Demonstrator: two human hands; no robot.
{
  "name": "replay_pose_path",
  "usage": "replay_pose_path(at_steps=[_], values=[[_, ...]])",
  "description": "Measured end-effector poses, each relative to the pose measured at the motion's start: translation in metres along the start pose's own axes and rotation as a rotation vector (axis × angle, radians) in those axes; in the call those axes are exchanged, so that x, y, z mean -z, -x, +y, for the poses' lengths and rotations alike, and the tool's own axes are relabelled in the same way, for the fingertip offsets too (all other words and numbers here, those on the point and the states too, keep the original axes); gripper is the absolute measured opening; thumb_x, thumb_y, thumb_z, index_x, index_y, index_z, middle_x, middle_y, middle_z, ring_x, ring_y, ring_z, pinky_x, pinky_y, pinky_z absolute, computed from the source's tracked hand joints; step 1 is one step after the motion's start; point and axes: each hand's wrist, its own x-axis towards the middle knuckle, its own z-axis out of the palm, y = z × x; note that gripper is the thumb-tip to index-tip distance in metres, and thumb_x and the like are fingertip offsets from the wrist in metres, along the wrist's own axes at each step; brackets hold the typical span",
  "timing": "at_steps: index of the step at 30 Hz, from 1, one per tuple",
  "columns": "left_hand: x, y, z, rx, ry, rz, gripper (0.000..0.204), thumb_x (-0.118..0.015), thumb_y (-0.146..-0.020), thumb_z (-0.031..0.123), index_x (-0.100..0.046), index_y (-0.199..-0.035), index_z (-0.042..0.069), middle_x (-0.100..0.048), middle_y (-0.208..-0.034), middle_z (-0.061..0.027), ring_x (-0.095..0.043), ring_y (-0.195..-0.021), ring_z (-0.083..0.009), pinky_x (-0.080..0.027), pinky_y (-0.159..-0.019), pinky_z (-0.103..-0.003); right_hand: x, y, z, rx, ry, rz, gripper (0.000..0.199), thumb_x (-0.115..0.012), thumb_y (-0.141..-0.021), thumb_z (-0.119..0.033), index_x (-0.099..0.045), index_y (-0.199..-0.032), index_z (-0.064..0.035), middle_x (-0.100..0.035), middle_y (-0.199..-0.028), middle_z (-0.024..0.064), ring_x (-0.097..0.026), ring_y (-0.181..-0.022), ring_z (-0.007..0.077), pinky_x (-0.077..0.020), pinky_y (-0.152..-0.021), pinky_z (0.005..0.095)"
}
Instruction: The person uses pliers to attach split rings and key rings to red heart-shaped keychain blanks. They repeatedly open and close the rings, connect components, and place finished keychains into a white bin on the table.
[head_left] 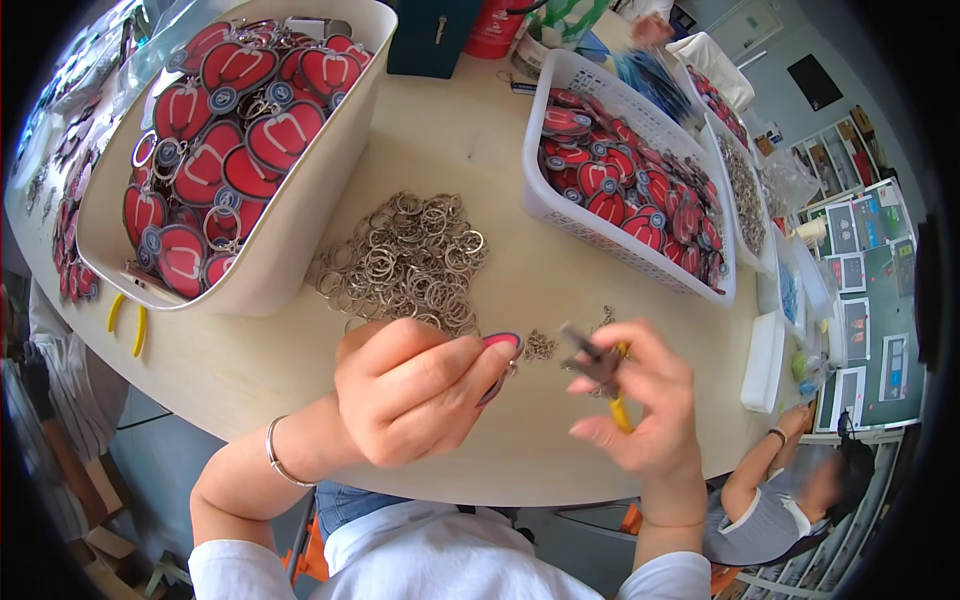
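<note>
My left hand (410, 390) is closed in a pinch on a red tag with a dark rim (503, 342); a small metal link hangs at its edge. Just to its right, my right hand (645, 395) holds small pliers with yellow handles (600, 370), their jaws pointing up and left toward the tag without touching it. Beyond my left hand lies a heap of metal key rings (410, 262). A small pile of tiny metal links (540, 345) sits on the table between my hands, partly beside the pliers.
A large cream bin (335, 150) full of red heart-shaped keychains stands at left. A white perforated basket (620, 255) of red tags is at far right. Yellow-handled pliers (140, 330) lie by the left edge. Another person (775, 500) sits at right.
</note>
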Motion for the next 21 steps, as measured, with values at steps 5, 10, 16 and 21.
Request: replay_pose_path(at_steps=[5, 10, 16, 21], values=[[0.001, 0.004, -0.001, -0.074, 0.022, 0.001, 0.043, -0.070, -0.055, -0.002, -0.069, -0.097, -0.002, -0.066, -0.089, -0.0075, -0.052, -0.064, -0.0179, -0.042, -0.052, -0.027, 0.001, 0.003, 0.003, 0.171, 0.132, -0.055, 0.037, -0.083, -0.062, -0.027, -0.056, -0.066, -0.0022, -0.058, -0.091, 0.0095, -0.054, -0.074, 0.0250, -0.0456, -0.065, 0.0353], [0.004, 0.002, 0.001, -0.081, 0.005, -0.059, 0.044, -0.069, -0.054, 0.000, -0.069, -0.098, -0.003, -0.067, -0.091, -0.0086, -0.053, -0.065, -0.0180, -0.042, -0.052, -0.027, -0.004, 0.004, 0.002, 0.186, 0.176, -0.032, 0.035, -0.083, -0.060, -0.025, -0.056, -0.066, -0.0034, -0.058, -0.090, 0.0090, -0.055, -0.073, 0.0243, -0.0448, -0.063, 0.0354], [0.007, 0.001, 0.002, -0.094, -0.036, -0.081, 0.044, -0.068, -0.054, 0.000, -0.068, -0.098, -0.004, -0.067, -0.091, -0.0098, -0.054, -0.065, -0.0180, -0.042, -0.051, -0.027, -0.010, 0.006, 0.001, 0.210, 0.220, -0.005, 0.033, -0.082, -0.061, -0.023, -0.055, -0.065, -0.0041, -0.058, -0.086, 0.0087, -0.053, -0.066, 0.0231, -0.0435, -0.057, 0.0347], [0.009, 0.001, 0.003, -0.104, -0.056, -0.082, 0.045, -0.068, -0.053, 0.000, -0.068, -0.098, -0.004, -0.067, -0.091, -0.0096, -0.053, -0.065, -0.0181, -0.042, -0.052, -0.027, -0.014, 0.007, -0.001, 0.234, 0.254, 0.029, 0.032, -0.081, -0.063, -0.020, -0.053, -0.063, -0.0040, -0.057, -0.084, 0.0093, -0.052, -0.061, 0.0225, -0.0420, -0.052, 0.0337]])
